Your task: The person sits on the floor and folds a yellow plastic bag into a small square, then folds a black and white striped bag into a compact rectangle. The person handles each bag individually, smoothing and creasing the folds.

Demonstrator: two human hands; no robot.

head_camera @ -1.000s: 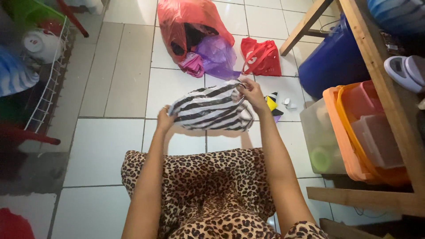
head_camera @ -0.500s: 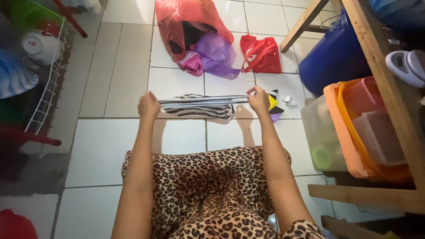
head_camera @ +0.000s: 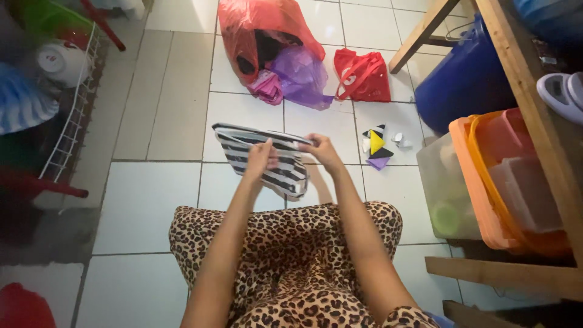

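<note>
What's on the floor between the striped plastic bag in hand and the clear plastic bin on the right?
Head view: small folded yellow, black and purple plastic pieces on the white tile, between the black-and-white striped plastic bag and clear plastic bin.

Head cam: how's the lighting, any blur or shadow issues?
Head view: floor tiles lit from the top, edges fall dark, wire rack side murky; hands cast shadows on the tiles; striped bag and both hands, left, right, slightly soft.
</note>
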